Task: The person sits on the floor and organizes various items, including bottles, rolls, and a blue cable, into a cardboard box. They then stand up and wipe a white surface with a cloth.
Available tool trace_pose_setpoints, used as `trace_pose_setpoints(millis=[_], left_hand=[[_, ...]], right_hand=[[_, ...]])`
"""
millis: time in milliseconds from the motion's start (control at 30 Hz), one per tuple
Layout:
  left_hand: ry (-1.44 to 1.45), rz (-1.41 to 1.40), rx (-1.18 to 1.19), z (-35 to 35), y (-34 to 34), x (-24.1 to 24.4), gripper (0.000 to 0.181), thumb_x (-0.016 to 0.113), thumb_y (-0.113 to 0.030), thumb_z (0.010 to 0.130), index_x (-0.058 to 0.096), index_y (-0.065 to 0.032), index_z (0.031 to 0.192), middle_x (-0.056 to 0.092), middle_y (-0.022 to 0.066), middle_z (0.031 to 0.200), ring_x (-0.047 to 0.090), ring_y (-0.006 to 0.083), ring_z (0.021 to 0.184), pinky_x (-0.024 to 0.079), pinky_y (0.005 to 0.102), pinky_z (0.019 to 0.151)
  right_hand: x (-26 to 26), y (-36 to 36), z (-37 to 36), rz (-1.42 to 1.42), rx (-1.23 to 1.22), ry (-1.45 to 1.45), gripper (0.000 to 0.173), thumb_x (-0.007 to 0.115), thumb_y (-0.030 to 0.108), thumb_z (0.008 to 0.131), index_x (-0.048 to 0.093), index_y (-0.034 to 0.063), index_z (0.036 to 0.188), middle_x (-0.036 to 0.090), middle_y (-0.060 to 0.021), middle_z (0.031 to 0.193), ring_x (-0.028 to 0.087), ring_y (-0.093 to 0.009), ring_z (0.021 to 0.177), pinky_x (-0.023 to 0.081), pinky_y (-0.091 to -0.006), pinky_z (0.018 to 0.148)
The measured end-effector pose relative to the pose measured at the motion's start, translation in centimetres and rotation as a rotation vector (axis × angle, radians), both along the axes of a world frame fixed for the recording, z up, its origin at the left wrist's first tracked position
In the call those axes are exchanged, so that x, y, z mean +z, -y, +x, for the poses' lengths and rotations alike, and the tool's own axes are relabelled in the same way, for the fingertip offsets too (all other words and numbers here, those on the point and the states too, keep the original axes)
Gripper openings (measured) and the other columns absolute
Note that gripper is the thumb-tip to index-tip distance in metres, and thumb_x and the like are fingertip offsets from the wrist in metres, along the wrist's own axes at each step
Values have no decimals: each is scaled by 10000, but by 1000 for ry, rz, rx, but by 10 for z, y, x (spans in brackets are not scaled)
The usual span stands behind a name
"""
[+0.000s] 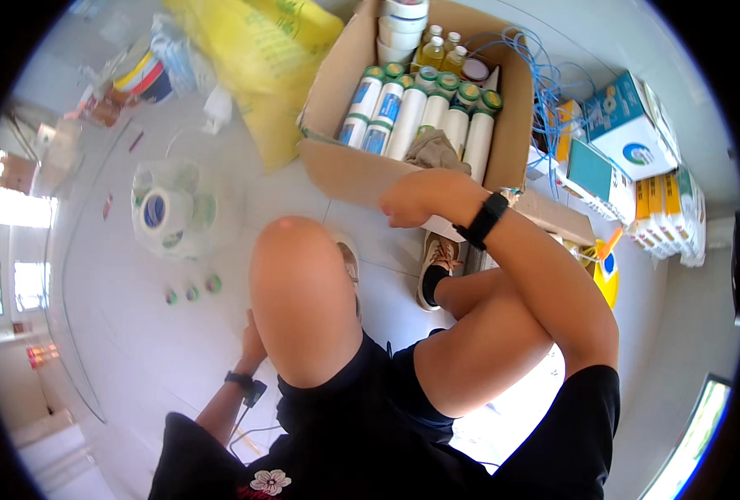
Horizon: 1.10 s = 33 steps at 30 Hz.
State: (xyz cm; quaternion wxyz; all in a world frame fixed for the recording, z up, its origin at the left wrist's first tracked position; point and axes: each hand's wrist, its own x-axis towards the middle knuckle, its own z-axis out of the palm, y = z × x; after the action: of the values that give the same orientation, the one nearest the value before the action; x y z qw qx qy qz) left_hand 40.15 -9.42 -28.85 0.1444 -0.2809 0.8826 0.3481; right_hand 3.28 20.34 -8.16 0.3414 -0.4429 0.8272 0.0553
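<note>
My right hand (416,197) is bent at the wrist above the near flap of a cardboard box (351,169), its fingers curled and partly hidden; whether it holds anything cannot be told. A crumpled grey-brown cloth (435,150) lies just beyond it, on white rolls with green ends (407,119) standing in the box. Behind the rolls are bottles of yellow liquid (433,55) with white caps and a stack of white tubs (402,34). My left hand (253,337) is down beside my bent left knee, its fingers mostly hidden behind the leg.
A plastic-wrapped pack of rolls (176,209) and several small green tape rolls (212,284) lie on the floor at left. A yellow plastic bag (270,81) touches the box's left side. Blue cable (548,94), a teal-and-white carton (626,128) and orange-and-white packs (663,206) are at right.
</note>
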Motion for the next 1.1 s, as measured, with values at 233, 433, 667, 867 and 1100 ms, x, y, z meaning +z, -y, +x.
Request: trace_pose_setpoints(millis=[233,433,667,867,1100], left_hand=[[-444,-133,-180,-154,52,169,515,627,84,837,429,-55,1292,619,158,1141,628,221,1052,530,347,843],[-845,-220,-573,-310,-3,273,543,582,45,847,448,-46,1366,554,109,1232,592,241,1054,469,342,972],[-629,-108,-655,-473,-68,334,484,655,-77,888,524,19,1343,663,81,936,623,124,788,522,244,738],[-763,-34,-604,-519,-124,308,436,681,-6,856,562,80,1266,658,73,846,594,99,656,472,227,602],[-937,291,-377,-451,-168,291,474,662,-100,930,488,-25,1365,630,86,1120,658,177,853,539,320,769]], right_hand=[[-16,21,-4,-813,-167,-4,369,581,68,836,627,48,1202,670,-218,1171,668,-376,1010,535,-494,798],[-58,51,-49,-718,23,-422,240,594,126,850,685,116,1071,691,-144,1047,692,-323,949,548,-485,768],[-55,72,-68,-642,-132,-461,165,597,110,837,698,95,966,690,-143,957,676,-310,901,538,-456,763],[-70,60,-75,-583,-167,-515,137,595,133,836,715,128,901,698,-118,889,682,-296,841,546,-444,725],[-112,67,-155,-642,-237,-619,143,593,160,834,735,165,825,707,-88,810,689,-280,770,556,-431,680]])
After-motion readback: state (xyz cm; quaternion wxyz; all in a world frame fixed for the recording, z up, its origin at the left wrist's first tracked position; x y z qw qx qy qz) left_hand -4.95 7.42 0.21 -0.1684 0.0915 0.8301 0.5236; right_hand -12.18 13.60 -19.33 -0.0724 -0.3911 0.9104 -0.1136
